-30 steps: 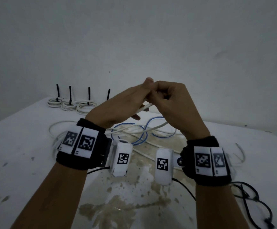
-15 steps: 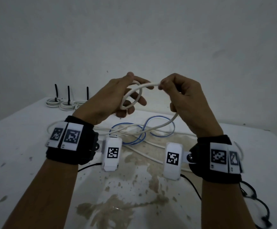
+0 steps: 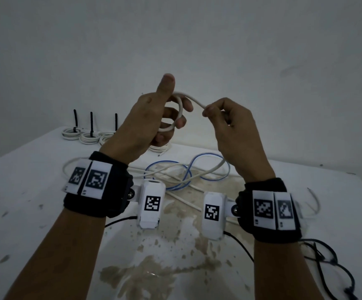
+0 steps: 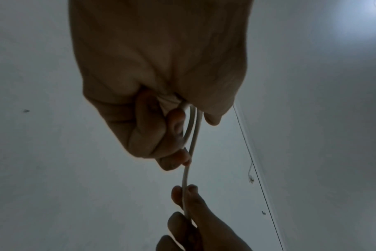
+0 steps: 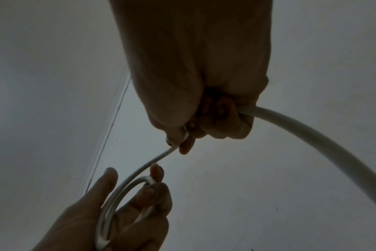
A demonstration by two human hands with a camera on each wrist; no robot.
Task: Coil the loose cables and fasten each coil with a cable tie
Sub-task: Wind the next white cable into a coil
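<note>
While right hand (image 3: 229,120) pinched the white cable (image 3: 194,100) to feed slack, left hand (image 3: 147,122) curled around the starter loop, thumb raised to admit the next turn. Beyond: loose cables (image 3: 175,172) on table (image 3: 24,191), tied coils (image 3: 89,137) farthest back.

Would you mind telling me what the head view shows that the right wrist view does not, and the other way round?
Only the head view shows the table, the finished coils with black ties at its far edge, the blue cable and both wristbands.

Only the right wrist view shows, from below, the thick stretch of white cable curving away from the right hand.

Both show the left hand holding the small white loops and the right hand pinching the cable beside it.
</note>
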